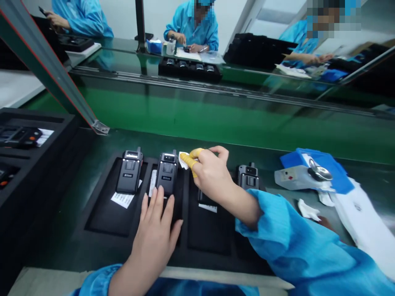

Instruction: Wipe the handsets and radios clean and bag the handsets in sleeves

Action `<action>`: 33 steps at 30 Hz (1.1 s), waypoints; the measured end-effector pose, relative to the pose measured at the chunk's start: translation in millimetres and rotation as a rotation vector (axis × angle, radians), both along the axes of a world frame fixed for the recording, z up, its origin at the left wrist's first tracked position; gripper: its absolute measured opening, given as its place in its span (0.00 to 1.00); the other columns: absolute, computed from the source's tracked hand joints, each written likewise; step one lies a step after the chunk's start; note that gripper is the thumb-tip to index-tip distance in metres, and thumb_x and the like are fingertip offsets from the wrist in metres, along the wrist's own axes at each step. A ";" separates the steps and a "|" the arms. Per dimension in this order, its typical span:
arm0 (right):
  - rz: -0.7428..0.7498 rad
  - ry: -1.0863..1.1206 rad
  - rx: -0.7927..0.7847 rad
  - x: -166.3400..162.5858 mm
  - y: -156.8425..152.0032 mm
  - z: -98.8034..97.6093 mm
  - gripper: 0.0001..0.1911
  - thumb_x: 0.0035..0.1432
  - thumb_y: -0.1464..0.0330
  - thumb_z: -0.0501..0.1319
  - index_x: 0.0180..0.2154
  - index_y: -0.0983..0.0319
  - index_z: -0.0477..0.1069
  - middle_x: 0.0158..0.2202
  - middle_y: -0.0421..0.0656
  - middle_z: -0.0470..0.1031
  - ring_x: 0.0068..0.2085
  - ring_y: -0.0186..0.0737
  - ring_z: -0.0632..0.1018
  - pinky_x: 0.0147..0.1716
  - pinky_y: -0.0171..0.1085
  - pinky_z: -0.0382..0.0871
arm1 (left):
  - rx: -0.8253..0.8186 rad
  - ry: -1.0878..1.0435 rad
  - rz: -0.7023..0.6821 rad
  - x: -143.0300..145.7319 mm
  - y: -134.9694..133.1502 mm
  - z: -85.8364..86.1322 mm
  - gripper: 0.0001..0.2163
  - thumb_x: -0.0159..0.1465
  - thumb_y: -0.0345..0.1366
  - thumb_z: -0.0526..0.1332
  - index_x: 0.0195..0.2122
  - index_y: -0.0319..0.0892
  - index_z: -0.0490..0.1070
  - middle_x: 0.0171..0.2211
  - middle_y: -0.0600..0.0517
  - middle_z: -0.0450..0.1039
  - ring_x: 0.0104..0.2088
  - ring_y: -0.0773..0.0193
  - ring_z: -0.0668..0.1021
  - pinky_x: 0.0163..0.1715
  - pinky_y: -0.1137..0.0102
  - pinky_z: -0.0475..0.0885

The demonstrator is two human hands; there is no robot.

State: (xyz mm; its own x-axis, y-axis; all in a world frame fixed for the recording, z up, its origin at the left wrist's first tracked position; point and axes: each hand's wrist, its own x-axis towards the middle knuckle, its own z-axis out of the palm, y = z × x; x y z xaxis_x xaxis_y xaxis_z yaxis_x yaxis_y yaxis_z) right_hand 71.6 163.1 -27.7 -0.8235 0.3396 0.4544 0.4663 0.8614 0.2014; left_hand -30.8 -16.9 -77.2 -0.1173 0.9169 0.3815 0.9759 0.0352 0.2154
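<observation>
Black two-way radios lie face down in a black foam tray (101,220). My left hand (156,232) is flat with its fingers stretched, the fingertips at the lower end of the second radio (167,168). Yellow finger covers wrap fingers of my right hand (211,168), which pinches a small white wipe (184,161) just right of that radio's top. To the left is another radio (128,172) with a printed paper slip (123,200) under it. A third is mostly hidden below my right hand, and a further radio (248,176) is partly behind my right forearm.
At right, a blue bin (342,179) lies beside a clear bottle with a metal top (320,170), crumpled white wipes (308,210) and white sheets. Foam trays with radios are stacked at left (31,160). Beyond the green partition (173,111), several people in blue work.
</observation>
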 end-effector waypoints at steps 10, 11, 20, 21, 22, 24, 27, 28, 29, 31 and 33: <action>0.234 -0.044 0.110 -37.2 6.7 -14.8 0.14 0.64 0.73 0.52 0.34 0.61 0.75 0.31 0.39 0.74 0.35 0.34 0.67 0.50 0.46 0.42 | -0.014 0.075 -0.051 -0.7 3.8 4.7 0.19 0.63 0.33 0.54 0.54 0.30 0.65 0.57 0.38 0.67 0.59 0.50 0.66 0.63 0.54 0.44; 0.239 -0.047 0.113 -36.1 7.0 -15.3 0.14 0.64 0.74 0.52 0.33 0.61 0.75 0.31 0.39 0.74 0.35 0.34 0.67 0.50 0.46 0.42 | -0.014 0.084 -0.062 -1.5 4.4 4.5 0.19 0.62 0.33 0.54 0.53 0.30 0.65 0.57 0.38 0.67 0.59 0.50 0.67 0.63 0.54 0.43; 0.120 -0.022 0.220 -20.7 17.3 -8.2 0.16 0.60 0.78 0.53 0.25 0.61 0.73 0.24 0.37 0.69 0.30 0.33 0.65 0.51 0.45 0.43 | 0.022 0.088 -0.102 -6.0 6.5 1.5 0.19 0.61 0.33 0.55 0.51 0.29 0.67 0.55 0.37 0.69 0.55 0.49 0.70 0.63 0.55 0.42; 0.107 -0.002 0.233 -24.5 16.9 -7.6 0.15 0.59 0.77 0.53 0.24 0.61 0.73 0.25 0.38 0.69 0.30 0.33 0.65 0.51 0.45 0.43 | 0.022 0.095 -0.110 -7.2 6.0 0.3 0.20 0.61 0.34 0.55 0.52 0.29 0.67 0.55 0.37 0.69 0.56 0.49 0.70 0.63 0.55 0.42; 0.109 0.013 0.237 -29.3 15.8 -7.3 0.15 0.59 0.77 0.54 0.24 0.61 0.73 0.25 0.38 0.70 0.30 0.33 0.65 0.51 0.45 0.43 | 0.019 0.104 -0.119 -8.4 5.5 -0.9 0.20 0.61 0.35 0.55 0.53 0.30 0.66 0.56 0.38 0.68 0.56 0.50 0.69 0.63 0.55 0.42; 0.143 0.027 0.223 -40.0 12.0 -8.1 0.15 0.60 0.76 0.53 0.25 0.61 0.73 0.25 0.37 0.70 0.31 0.33 0.65 0.51 0.45 0.44 | 0.012 0.127 -0.134 -10.5 4.8 -3.1 0.21 0.61 0.36 0.56 0.54 0.31 0.66 0.56 0.39 0.68 0.57 0.50 0.69 0.64 0.55 0.41; 0.164 0.025 0.184 -50.2 5.6 -11.2 0.15 0.59 0.77 0.52 0.25 0.61 0.73 0.25 0.37 0.69 0.31 0.34 0.65 0.51 0.46 0.44 | 0.005 0.153 -0.139 -11.7 4.6 -4.2 0.22 0.60 0.36 0.56 0.54 0.30 0.65 0.56 0.37 0.67 0.57 0.49 0.69 0.64 0.54 0.40; 0.156 0.027 0.176 -50.2 4.0 -12.3 0.16 0.59 0.77 0.52 0.24 0.61 0.72 0.25 0.38 0.68 0.31 0.34 0.65 0.50 0.46 0.44 | 0.000 0.157 -0.139 -11.6 4.7 -4.1 0.22 0.60 0.35 0.56 0.54 0.29 0.65 0.56 0.37 0.67 0.56 0.49 0.69 0.64 0.54 0.40; 0.148 0.026 0.171 -48.3 3.0 -13.3 0.17 0.59 0.77 0.52 0.22 0.61 0.70 0.24 0.38 0.68 0.30 0.34 0.64 0.50 0.46 0.44 | -0.007 0.161 -0.140 -11.4 4.8 -3.9 0.22 0.60 0.36 0.56 0.54 0.29 0.65 0.56 0.37 0.67 0.57 0.49 0.69 0.64 0.54 0.41; 0.133 0.015 0.163 -39.6 2.5 -14.4 0.18 0.58 0.78 0.51 0.19 0.61 0.68 0.24 0.38 0.67 0.29 0.34 0.64 0.49 0.46 0.45 | -0.018 0.162 -0.139 -10.8 4.9 -3.7 0.22 0.60 0.36 0.56 0.54 0.30 0.65 0.57 0.38 0.67 0.57 0.49 0.68 0.64 0.54 0.42; 0.110 -0.009 0.157 -27.5 4.3 -14.0 0.19 0.57 0.79 0.51 0.18 0.61 0.67 0.22 0.38 0.66 0.28 0.34 0.63 0.49 0.45 0.46 | -0.024 0.160 -0.136 -10.5 4.8 -4.0 0.22 0.60 0.36 0.56 0.55 0.31 0.65 0.57 0.38 0.66 0.58 0.49 0.67 0.64 0.55 0.42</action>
